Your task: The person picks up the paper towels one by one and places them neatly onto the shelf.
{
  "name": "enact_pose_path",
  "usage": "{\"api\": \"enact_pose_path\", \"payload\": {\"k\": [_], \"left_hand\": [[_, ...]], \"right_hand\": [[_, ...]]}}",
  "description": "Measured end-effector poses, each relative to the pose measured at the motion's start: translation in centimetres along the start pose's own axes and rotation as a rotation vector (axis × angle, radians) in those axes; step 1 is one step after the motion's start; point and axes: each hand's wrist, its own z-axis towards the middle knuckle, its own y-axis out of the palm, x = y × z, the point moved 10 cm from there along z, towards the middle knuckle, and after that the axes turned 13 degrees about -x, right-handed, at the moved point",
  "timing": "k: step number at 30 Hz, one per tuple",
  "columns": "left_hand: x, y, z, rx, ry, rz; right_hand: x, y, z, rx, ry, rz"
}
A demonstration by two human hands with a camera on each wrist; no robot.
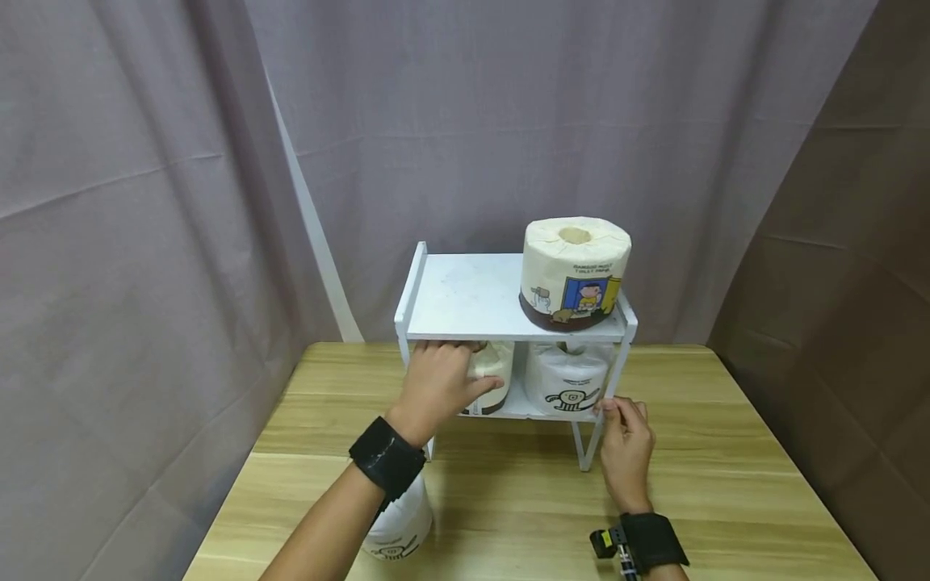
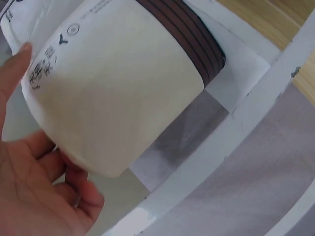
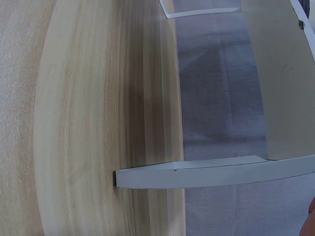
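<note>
A wrapped cream toilet roll [image 1: 506,355] with a brown bottom band stands on the lower level of a white two-tier shelf [image 1: 465,294], at the left. My left hand [image 1: 445,375] grips its upper end, thumb across the front; in the left wrist view my left hand [image 2: 44,187] has fingers curled at the top edge of the cream roll [image 2: 118,88]. The core opening is hidden there. My right hand [image 1: 628,444] pinches the shelf's front right leg near the lower board. Only a sliver of my right fingers [image 3: 310,221] shows in the right wrist view.
A white-wrapped toilet roll [image 1: 567,379] stands on the lower level at right. Above it, a cream roll with a cartoon print [image 1: 574,274] sits on the top board. Another white roll [image 1: 400,524] is on the wooden table [image 1: 508,516], partly behind my left forearm. Grey curtains [image 1: 508,121] hang behind.
</note>
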Motion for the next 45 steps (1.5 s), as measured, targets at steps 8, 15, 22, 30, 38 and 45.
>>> {"api": "enact_pose_path", "payload": {"k": [8, 15, 22, 30, 38, 45], "left_hand": [[0.9, 0.0, -0.1, 0.130, -0.044, 0.080], [1.6, -0.5, 0.3, 0.260, -0.140, 0.219], [2.0, -0.2, 1.0, 0.238, -0.231, 0.227], [2.7, -0.1, 1.5, 0.228, -0.276, 0.237], [2.6, 0.1, 1.9, 0.175, -0.320, 0.278], [2.7, 0.8, 2.0, 0.146, -0.319, 0.306]], "right_hand": [[0.2, 0.0, -0.2, 0.003, 0.000, 0.009], [0.3, 0.0, -0.1, 0.015, -0.020, 0.003], [0.2, 0.3, -0.2, 0.019, -0.019, -0.009], [-3.2, -0.1, 0.1, 0.037, -0.047, 0.008], [-4.0, -0.1, 0.5, 0.032, -0.062, 0.022], [-4.2, -0.3, 0.2, 0.039, -0.043, -0.009]]}}
